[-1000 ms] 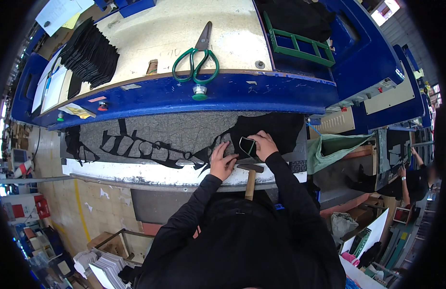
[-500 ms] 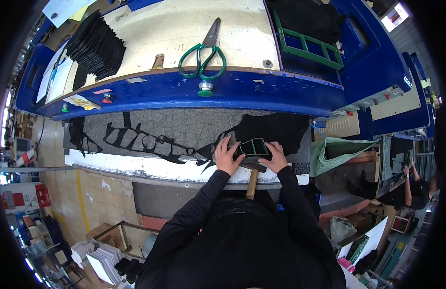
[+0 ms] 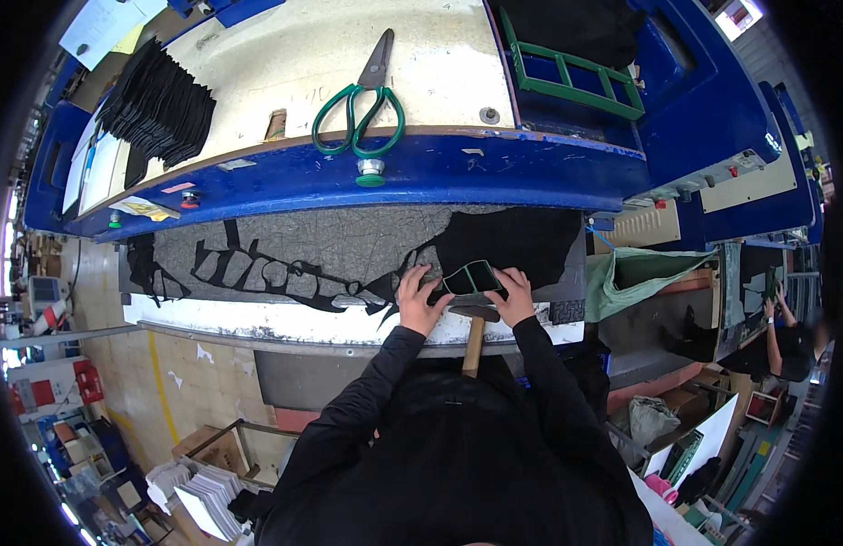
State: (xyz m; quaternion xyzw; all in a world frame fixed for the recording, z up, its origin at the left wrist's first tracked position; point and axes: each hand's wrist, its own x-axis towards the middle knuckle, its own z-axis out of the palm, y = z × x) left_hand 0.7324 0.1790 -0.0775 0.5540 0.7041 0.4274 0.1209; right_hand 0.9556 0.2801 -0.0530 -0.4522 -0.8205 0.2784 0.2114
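Note:
A small cutting die (image 3: 473, 278) with thin walls, a green inside and a divider sits at the left lower edge of a black sheet of material (image 3: 521, 241). My left hand (image 3: 419, 302) grips its left end, thumb toward the near side. On the right end, my right hand (image 3: 511, 296) has its fingers around the far corner and its thumb at the near wall. Just in front of the die lies a hammer (image 3: 474, 344), its wooden handle pointing toward me. Left of my hands stretches a cut-out black scrap (image 3: 257, 267) full of holes.
A blue press (image 3: 421, 173) spans the far side, carrying green-handled scissors (image 3: 363, 105), a stack of black pieces (image 3: 162, 105) and a green frame (image 3: 576, 82). A green sack (image 3: 635, 282) hangs at right. Beyond it, another person's arms (image 3: 774, 318) work at a table.
The view has turned a little, shifting the press and scissors leftward. Both hands keep hold of the die, which sits at a slightly different angle.

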